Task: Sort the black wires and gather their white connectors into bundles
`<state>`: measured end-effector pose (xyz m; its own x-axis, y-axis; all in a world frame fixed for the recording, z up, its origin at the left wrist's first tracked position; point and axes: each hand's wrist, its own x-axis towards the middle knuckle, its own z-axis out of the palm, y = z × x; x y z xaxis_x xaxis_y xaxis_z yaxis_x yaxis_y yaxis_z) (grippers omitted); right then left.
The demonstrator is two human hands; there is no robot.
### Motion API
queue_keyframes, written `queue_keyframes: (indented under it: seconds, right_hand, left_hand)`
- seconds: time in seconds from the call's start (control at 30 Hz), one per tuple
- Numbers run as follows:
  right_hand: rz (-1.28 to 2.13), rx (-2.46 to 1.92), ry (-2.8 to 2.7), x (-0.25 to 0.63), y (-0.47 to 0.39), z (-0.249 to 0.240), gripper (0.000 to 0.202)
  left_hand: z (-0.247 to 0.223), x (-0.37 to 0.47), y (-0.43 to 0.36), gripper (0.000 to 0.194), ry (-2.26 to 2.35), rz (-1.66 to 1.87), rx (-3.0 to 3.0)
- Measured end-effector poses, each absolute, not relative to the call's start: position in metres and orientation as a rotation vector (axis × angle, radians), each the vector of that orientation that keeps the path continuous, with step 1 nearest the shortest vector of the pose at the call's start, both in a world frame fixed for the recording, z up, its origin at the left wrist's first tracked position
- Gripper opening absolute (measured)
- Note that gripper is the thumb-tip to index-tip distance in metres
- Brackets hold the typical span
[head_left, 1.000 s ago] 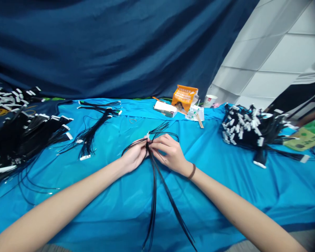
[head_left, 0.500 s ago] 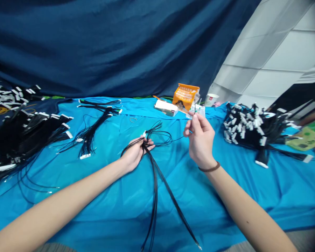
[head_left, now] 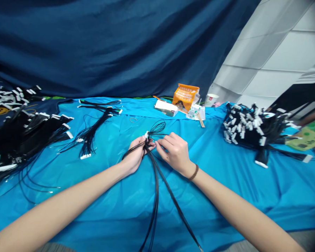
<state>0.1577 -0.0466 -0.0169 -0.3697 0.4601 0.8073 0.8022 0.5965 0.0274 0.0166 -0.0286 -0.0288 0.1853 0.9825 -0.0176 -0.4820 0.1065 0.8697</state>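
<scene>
Right hand (head_left: 174,152) returned to bundle (head_left: 154,182), near pile (head_left: 249,131).

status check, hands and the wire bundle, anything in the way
Left hand shut on black wire bundle. Right hand pinching at the same bundle by its white connector. Nothing between the hands; other wire piles lie apart.

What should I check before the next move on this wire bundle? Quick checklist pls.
1. Left hand grip on the black wire bundle: ok, fingers closed round it.
2. Right hand at the bundle beside the left: ok, fingertips pinch there.
3. White connector at the bundle top visible: ok.
4. Loose loop of wires above the hands tangle-free: cannot tell.
5. Bundle tails lie apart from the small wire bunch on the left: ok.
</scene>
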Motion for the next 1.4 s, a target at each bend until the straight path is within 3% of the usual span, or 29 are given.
queue_keyframes:
  seconds: [0.63,1.4]
  right_hand:
    - [-0.598,-1.048,-2.036,0.159,-0.0453,-0.017,0.028]
    - [-0.602,-1.053,-2.028,0.1591,-0.0473,-0.0164,0.027]
  left_hand:
    - [-0.0315,0.0169,-0.0288,0.025,0.778,1.232,0.952]
    - [-0.0306,0.0174,-0.0298,0.024,0.786,1.24,0.932]
